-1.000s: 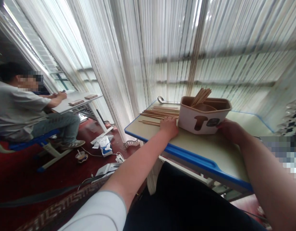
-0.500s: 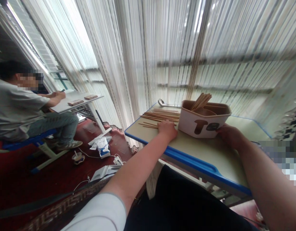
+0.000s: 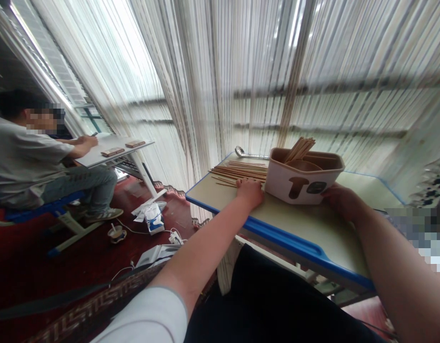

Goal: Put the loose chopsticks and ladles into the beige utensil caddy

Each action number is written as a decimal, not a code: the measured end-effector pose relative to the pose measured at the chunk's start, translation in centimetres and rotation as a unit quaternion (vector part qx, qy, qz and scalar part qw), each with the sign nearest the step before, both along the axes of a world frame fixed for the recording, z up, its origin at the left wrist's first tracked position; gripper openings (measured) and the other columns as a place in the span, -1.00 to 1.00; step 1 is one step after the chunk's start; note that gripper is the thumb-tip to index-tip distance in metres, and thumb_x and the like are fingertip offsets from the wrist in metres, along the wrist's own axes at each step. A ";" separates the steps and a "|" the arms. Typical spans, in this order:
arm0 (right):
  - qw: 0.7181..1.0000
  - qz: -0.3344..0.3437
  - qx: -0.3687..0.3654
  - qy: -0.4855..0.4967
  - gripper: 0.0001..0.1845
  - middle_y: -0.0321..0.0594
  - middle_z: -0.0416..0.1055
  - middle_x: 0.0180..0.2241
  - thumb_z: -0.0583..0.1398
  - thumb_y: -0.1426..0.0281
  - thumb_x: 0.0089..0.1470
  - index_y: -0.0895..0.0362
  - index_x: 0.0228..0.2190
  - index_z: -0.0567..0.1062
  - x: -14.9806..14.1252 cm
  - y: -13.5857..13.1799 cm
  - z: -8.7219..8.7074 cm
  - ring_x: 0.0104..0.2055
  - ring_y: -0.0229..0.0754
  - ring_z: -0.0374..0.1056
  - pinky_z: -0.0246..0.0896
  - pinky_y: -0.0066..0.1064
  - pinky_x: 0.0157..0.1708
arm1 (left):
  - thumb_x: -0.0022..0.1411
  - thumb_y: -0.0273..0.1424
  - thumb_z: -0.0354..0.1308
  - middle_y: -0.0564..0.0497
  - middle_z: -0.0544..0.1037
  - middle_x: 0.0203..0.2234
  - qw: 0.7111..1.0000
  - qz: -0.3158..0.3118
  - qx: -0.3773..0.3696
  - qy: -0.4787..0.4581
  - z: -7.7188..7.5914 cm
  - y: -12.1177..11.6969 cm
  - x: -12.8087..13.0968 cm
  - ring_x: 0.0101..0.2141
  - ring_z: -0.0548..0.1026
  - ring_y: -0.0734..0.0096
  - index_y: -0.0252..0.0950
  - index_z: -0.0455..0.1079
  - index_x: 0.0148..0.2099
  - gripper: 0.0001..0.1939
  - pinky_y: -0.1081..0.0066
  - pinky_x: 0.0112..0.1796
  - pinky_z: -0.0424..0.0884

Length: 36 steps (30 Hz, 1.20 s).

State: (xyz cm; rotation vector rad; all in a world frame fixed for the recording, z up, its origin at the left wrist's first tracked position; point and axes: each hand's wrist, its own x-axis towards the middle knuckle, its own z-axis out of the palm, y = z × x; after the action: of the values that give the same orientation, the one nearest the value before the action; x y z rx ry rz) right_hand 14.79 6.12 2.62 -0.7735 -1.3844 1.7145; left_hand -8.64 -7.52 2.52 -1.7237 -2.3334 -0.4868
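Note:
My left hand point(image 3: 250, 193) rests on the table with its fingers curled over the near end of a few chopsticks point(image 3: 225, 181). Just beyond it, more chopsticks point(image 3: 237, 170) lie side by side, pointing left. A white storage box point(image 3: 289, 189) with a brown inside and a dark brown mark on its front stands to the right of that hand. Upright in the box leans a bundle of chopsticks point(image 3: 300, 148), beside a round brown rim point(image 3: 305, 166). My right hand point(image 3: 342, 202) grips the box's lower right corner; some of its fingers are hidden.
A metal ladle point(image 3: 246, 153) lies at the back of the blue-edged table point(image 3: 313, 228), before a string curtain point(image 3: 205, 85). To the left, another person point(image 3: 27, 152) sits at a white table point(image 3: 98, 155). A cup point(image 3: 116, 233), cables and packets are on the floor.
My left hand has shifted slightly right, and the near chopsticks have moved right and a little away from me with it. My right hand and the box are almost unmoved.

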 end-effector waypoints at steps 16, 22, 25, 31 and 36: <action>1.000 0.014 0.007 -0.005 -0.47 -0.21 0.56 -0.26 0.16 0.62 -0.43 0.10 -0.28 0.49 0.1 -0.2 0.1 -0.15 -0.02 0.44 0.37 -0.27 -0.20 | 0.23 -0.40 0.02 -0.07 0.51 -0.18 0.998 -0.055 0.007 -0.009 -0.1 -0.1 -0.3 -0.10 0.39 0.15 -0.22 0.47 -0.21 -0.80 0.15 -0.11 0.16; 1.000 0.024 0.010 -0.009 -0.48 -0.23 0.56 -0.25 0.15 0.61 -0.43 0.07 -0.28 0.48 0.2 0.1 0.0 -0.16 -0.02 0.44 0.36 -0.25 -0.16 | 0.22 -0.45 0.05 -0.02 0.48 -0.15 0.993 -0.084 0.087 0.000 0.4 -0.4 -0.4 -0.08 0.37 0.21 -0.14 0.45 -0.13 -0.77 0.20 -0.09 0.18; 0.999 0.035 0.016 -0.003 -0.51 -0.20 0.56 -0.25 0.16 0.60 -0.42 0.09 -0.30 0.49 0.2 0.4 -0.3 -0.14 0.00 0.44 0.34 -0.25 -0.17 | 0.30 -0.40 -0.02 -0.02 0.47 -0.16 0.979 -0.090 0.181 0.008 1.1 -0.8 -0.2 -0.08 0.36 0.27 -0.15 0.42 -0.09 -0.78 0.25 -0.06 0.20; 0.999 0.022 0.023 0.009 -0.52 -0.17 0.56 -0.29 0.15 0.58 -0.43 0.11 -0.32 0.49 0.0 0.4 -0.5 -0.16 0.03 0.44 0.32 -0.23 -0.20 | 0.36 -0.39 -0.10 -0.09 0.47 -0.20 0.915 -0.137 0.380 -0.007 1.6 -1.4 -0.1 -0.12 0.39 0.33 -0.26 0.34 -0.08 -0.78 0.29 -0.05 0.30; 0.999 0.030 0.020 0.015 -0.51 -0.22 0.56 -0.32 0.12 0.56 -0.44 0.10 -0.32 0.50 -0.1 0.4 -0.5 -0.23 0.01 0.46 0.33 -0.24 -0.28 | 0.34 -0.47 -0.08 -0.07 0.44 -0.28 0.779 -0.163 0.602 -0.056 1.9 -1.7 -0.5 -0.20 0.45 0.36 -0.29 0.24 -0.09 -0.86 0.25 -0.12 0.40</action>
State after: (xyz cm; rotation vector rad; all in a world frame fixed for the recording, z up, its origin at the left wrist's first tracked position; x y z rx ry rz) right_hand 14.68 6.53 2.13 -0.6860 -1.4306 1.7318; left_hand -9.10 -9.26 4.42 -1.3259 -1.1000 -1.6833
